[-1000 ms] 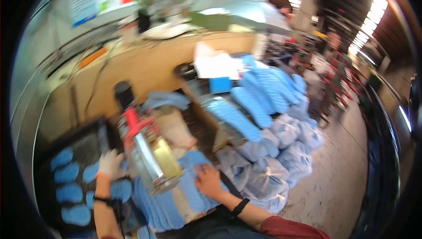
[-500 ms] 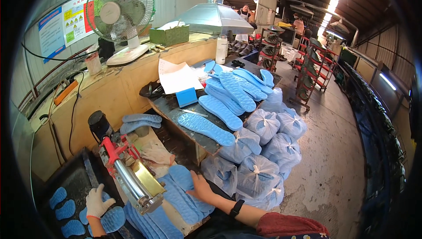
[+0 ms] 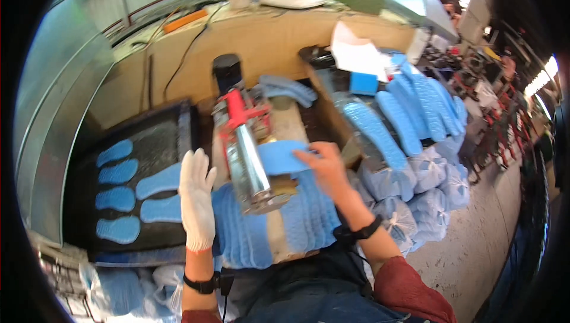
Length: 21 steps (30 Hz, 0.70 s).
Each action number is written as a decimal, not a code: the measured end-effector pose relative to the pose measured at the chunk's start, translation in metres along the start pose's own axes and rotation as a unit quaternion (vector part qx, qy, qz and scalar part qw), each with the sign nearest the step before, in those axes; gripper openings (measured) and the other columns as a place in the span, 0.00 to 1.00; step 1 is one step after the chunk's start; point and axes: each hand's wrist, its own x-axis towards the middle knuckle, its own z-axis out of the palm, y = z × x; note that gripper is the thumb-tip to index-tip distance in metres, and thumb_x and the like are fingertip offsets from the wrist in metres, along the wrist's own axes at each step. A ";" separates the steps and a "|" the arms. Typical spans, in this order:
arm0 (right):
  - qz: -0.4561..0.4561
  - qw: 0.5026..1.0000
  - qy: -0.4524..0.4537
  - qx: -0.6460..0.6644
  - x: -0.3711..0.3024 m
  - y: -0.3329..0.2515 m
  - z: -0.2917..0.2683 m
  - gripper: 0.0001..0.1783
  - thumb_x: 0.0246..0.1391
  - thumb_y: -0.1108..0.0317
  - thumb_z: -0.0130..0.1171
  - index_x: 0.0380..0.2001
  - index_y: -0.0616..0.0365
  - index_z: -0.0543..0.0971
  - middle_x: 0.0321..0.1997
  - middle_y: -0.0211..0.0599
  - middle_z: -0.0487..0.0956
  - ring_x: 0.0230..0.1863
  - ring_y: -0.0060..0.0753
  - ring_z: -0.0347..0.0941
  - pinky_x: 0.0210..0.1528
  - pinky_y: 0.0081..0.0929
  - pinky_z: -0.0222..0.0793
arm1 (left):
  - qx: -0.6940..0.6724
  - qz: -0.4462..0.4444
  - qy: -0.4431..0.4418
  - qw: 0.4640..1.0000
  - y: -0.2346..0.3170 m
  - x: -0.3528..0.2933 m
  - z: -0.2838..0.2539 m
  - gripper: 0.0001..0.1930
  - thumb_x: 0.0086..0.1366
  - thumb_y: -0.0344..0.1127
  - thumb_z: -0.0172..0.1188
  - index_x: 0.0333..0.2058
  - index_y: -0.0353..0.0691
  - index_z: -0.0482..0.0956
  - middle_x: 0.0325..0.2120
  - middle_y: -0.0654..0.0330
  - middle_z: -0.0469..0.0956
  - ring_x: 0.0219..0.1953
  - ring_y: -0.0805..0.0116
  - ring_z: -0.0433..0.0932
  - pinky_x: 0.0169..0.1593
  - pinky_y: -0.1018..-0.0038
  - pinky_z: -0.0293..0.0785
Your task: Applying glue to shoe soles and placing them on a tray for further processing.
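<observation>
My right hand (image 3: 328, 167) pinches the end of a blue insole (image 3: 284, 155), whose other end meets the metal roller (image 3: 252, 168) of a small machine with a red bracket (image 3: 237, 109). My left hand (image 3: 197, 198), in a white glove, has its fingers stretched out and holds nothing. It is between the machine and a dark tray (image 3: 157, 136), beside two insoles whose near ends it hides; whether it touches them I cannot tell. Several more insoles (image 3: 117, 199) lie spaced out on the tray. Rows of overlapping insoles (image 3: 309, 216) lie under and beside the roller, close to my body.
To the right, a dark table (image 3: 332, 79) carries a heap of blue insoles (image 3: 415, 100), white paper (image 3: 356, 53) and a blue box (image 3: 363, 84). Filled plastic bags (image 3: 430, 204) stand on the floor below. A sheet-metal panel (image 3: 71, 97) rises at the left.
My view has swung left and down. My right hand has lifted an insole from the stacked ones to the roller. My left hand has moved from the tray's insoles toward the machine, fingers now straight.
</observation>
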 end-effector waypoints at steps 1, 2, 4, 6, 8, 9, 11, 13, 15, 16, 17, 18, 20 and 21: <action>0.098 0.990 -0.039 0.098 0.006 -0.006 0.021 0.22 0.43 0.79 0.57 0.43 0.48 0.81 0.38 0.45 0.74 0.42 0.46 0.70 0.43 0.36 0.67 | -0.039 0.006 -0.014 0.999 -0.004 0.001 0.004 0.41 0.68 0.62 0.39 0.67 0.35 0.46 0.67 0.48 0.48 0.69 0.53 0.49 0.69 0.56 0.46; 0.229 0.959 -0.133 0.096 0.029 -0.049 0.016 0.18 0.46 0.72 0.62 0.44 0.56 0.80 0.41 0.45 0.74 0.44 0.46 0.69 0.44 0.34 0.67 | -0.019 0.007 -0.015 1.000 -0.006 0.003 -0.003 0.45 0.66 0.66 0.38 0.67 0.35 0.44 0.68 0.48 0.45 0.70 0.54 0.46 0.69 0.56 0.42; -0.188 0.974 -0.119 -0.042 0.014 -0.031 0.032 0.21 0.52 0.70 0.60 0.51 0.60 0.74 0.45 0.45 0.73 0.48 0.47 0.69 0.47 0.35 0.67 | 0.024 0.037 -0.026 0.999 -0.007 0.013 0.014 0.44 0.68 0.66 0.33 0.67 0.32 0.44 0.68 0.48 0.44 0.71 0.55 0.43 0.70 0.58 0.38; -0.138 0.979 -0.124 0.078 0.005 -0.053 0.024 0.20 0.56 0.70 0.57 0.52 0.60 0.73 0.45 0.44 0.73 0.47 0.43 0.71 0.48 0.34 0.68 | 0.132 0.068 -0.012 0.989 -0.022 0.022 -0.003 0.40 0.70 0.62 0.28 0.67 0.32 0.44 0.68 0.48 0.45 0.71 0.57 0.42 0.71 0.59 0.38; -0.091 0.986 -0.080 0.113 -0.020 -0.060 0.011 0.18 0.57 0.71 0.55 0.51 0.61 0.73 0.44 0.43 0.74 0.44 0.40 0.72 0.48 0.33 0.69 | 0.146 0.051 -0.008 0.988 -0.039 0.017 -0.009 0.38 0.71 0.61 0.28 0.66 0.34 0.46 0.67 0.49 0.48 0.70 0.59 0.45 0.71 0.61 0.39; 0.057 0.983 -0.040 0.169 -0.040 -0.050 0.012 0.16 0.59 0.70 0.53 0.51 0.60 0.73 0.40 0.41 0.75 0.41 0.37 0.73 0.46 0.32 0.69 | 0.177 0.041 0.007 0.983 -0.043 0.010 -0.009 0.38 0.71 0.61 0.29 0.66 0.34 0.48 0.65 0.50 0.53 0.68 0.60 0.49 0.70 0.63 0.41; 0.266 0.938 -0.017 0.222 -0.076 -0.033 0.022 0.14 0.63 0.66 0.49 0.49 0.58 0.73 0.34 0.37 0.76 0.36 0.31 0.74 0.43 0.29 0.70 | 0.189 -0.007 0.007 0.982 -0.060 -0.002 -0.029 0.37 0.71 0.61 0.28 0.66 0.36 0.48 0.63 0.50 0.56 0.67 0.60 0.51 0.69 0.63 0.44; 0.349 0.906 -0.126 0.204 -0.104 -0.026 0.033 0.16 0.64 0.61 0.48 0.48 0.58 0.72 0.32 0.39 0.77 0.35 0.33 0.75 0.41 0.30 0.70 | 0.203 -0.057 0.010 0.978 -0.073 -0.017 -0.041 0.37 0.71 0.62 0.27 0.66 0.37 0.49 0.61 0.51 0.58 0.66 0.60 0.53 0.69 0.63 0.46; 0.315 0.895 -0.269 0.164 -0.129 -0.028 0.053 0.19 0.63 0.57 0.49 0.50 0.59 0.70 0.34 0.45 0.78 0.37 0.44 0.76 0.41 0.37 0.71 | -0.005 -0.121 0.060 0.991 -0.079 -0.032 -0.044 0.34 0.71 0.61 0.33 0.62 0.38 0.59 0.42 0.58 0.66 0.50 0.66 0.67 0.63 0.71 0.58; 0.263 0.901 -0.317 0.135 -0.140 -0.028 0.067 0.22 0.62 0.55 0.49 0.52 0.59 0.69 0.35 0.49 0.78 0.38 0.51 0.76 0.42 0.41 0.70 | 0.010 -0.133 0.057 0.989 -0.069 -0.041 -0.033 0.34 0.71 0.61 0.34 0.61 0.38 0.60 0.47 0.58 0.69 0.51 0.64 0.70 0.60 0.69 0.64; 0.262 0.901 -0.317 0.137 -0.150 -0.030 0.084 0.22 0.62 0.55 0.49 0.52 0.59 0.69 0.35 0.49 0.78 0.38 0.51 0.76 0.42 0.41 0.70 | 0.012 -0.131 0.058 0.990 -0.064 -0.049 -0.033 0.34 0.71 0.61 0.34 0.61 0.38 0.60 0.47 0.58 0.69 0.51 0.64 0.70 0.60 0.69 0.64; 0.242 0.907 -0.318 0.133 -0.159 -0.031 0.101 0.26 0.61 0.53 0.51 0.55 0.58 0.66 0.40 0.55 0.76 0.39 0.57 0.75 0.43 0.44 0.70 | -0.063 -0.213 0.096 0.970 -0.061 -0.057 -0.037 0.35 0.70 0.62 0.35 0.61 0.38 0.60 0.49 0.58 0.70 0.52 0.64 0.70 0.59 0.68 0.65; 0.217 0.910 -0.325 0.136 -0.159 -0.036 0.125 0.30 0.59 0.50 0.52 0.59 0.57 0.63 0.45 0.60 0.75 0.40 0.63 0.74 0.44 0.47 0.69 | -0.109 -0.266 0.146 0.947 -0.046 -0.072 -0.038 0.34 0.71 0.61 0.33 0.60 0.38 0.62 0.56 0.58 0.68 0.56 0.62 0.68 0.58 0.66 0.67; 0.238 0.910 -0.317 0.121 -0.159 -0.043 0.138 0.36 0.57 0.47 0.54 0.61 0.59 0.60 0.51 0.64 0.70 0.44 0.64 0.73 0.47 0.48 0.69 | -0.102 -0.265 0.160 0.945 -0.017 -0.076 -0.020 0.34 0.71 0.61 0.33 0.60 0.38 0.62 0.56 0.58 0.68 0.56 0.62 0.68 0.58 0.66 0.67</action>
